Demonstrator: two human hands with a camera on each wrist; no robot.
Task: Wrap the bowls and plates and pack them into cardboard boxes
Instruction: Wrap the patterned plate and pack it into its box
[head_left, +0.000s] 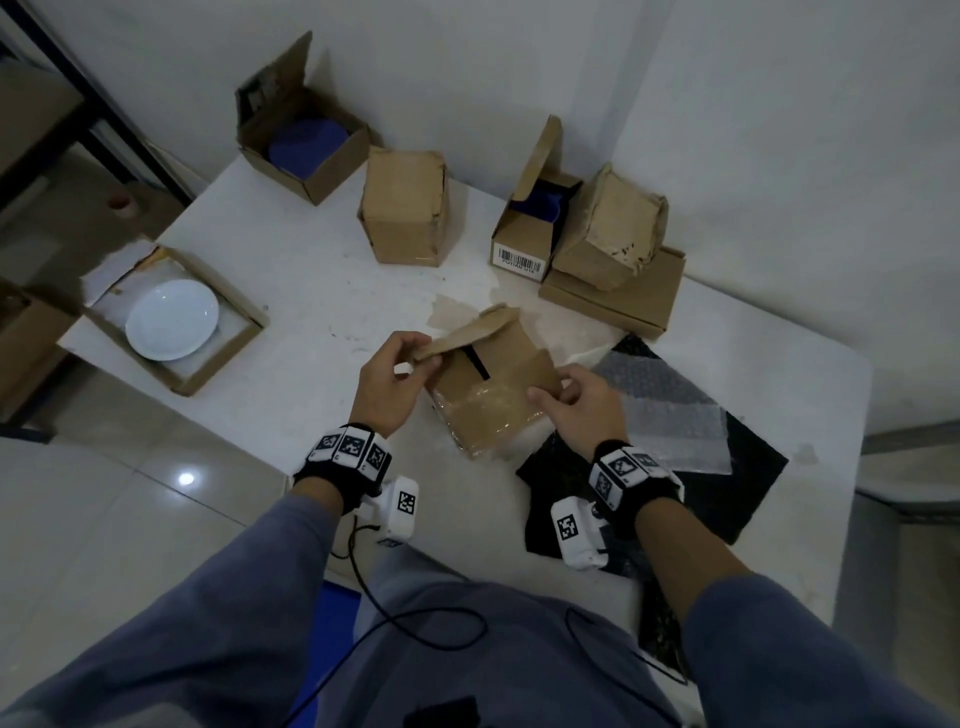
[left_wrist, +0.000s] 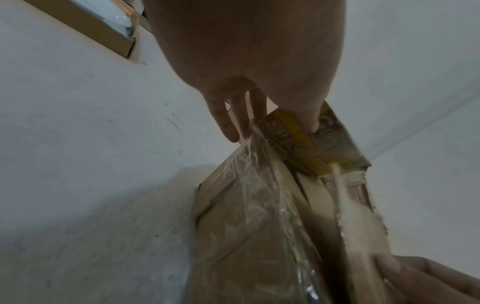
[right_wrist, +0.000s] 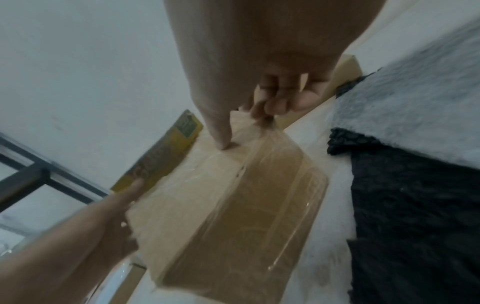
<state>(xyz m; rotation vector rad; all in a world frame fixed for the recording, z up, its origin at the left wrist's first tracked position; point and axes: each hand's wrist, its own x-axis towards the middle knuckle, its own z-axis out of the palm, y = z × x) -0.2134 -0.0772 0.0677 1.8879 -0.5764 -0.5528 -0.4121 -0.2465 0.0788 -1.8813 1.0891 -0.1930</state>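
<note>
At the near middle of the white table (head_left: 291, 249) I have a small cardboard box (head_left: 493, 395) between my hands, its brown sides glossy with clear tape. My left hand (head_left: 387, 382) pinches one top flap (head_left: 462, 332) by its edge, thumb and fingers curled on it, and holds it raised; the wrist view shows yellow print on that flap's underside. My right hand (head_left: 584, 402) pinches the opposite flap (head_left: 540, 371) at its corner, thumb on top, fingers tucked under. A dark slit shows between the flaps; I cannot tell what is inside.

Just right of this box lies a sheet of bubble wrap (head_left: 670, 410), pale and pimpled, on a black textured mat (head_left: 727, 488). Well to the box's left a round white plate (head_left: 172, 319) sits in a shallow open carton (head_left: 221, 351). Beyond the box stand a closed upright box (head_left: 405, 208), an open one holding something blue (head_left: 306, 140), another open one with a barcode label (head_left: 521, 258) and blue inside, and a battered box (head_left: 613, 228) resting tilted on a flat carton (head_left: 623, 296).
</note>
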